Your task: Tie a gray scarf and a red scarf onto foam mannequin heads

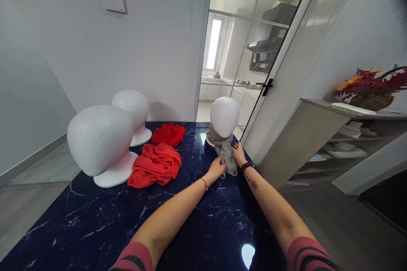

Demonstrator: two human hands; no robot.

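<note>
On the far part of the table, a white foam mannequin head (225, 115) stands upright with a grey scarf (226, 156) wrapped round its neck. The scarf is knotted or crossed in front, and its ends hang down onto the tabletop. My left hand (217, 168) pinches the left edge of the hanging part. At the opposite edge, close under the wrap, my right hand (239, 154) has its fingers curled on the cloth. Part of the right hand's grip is hidden.
Two more white foam heads, a near one (100, 137) and a farther one (132, 108), stand at the left. Beside them lie a bunched red scarf (157, 165) and a darker red one (168, 134). A glass door (235, 51) and a shelf unit (299, 135) border the dark marble-patterned table (104, 220).
</note>
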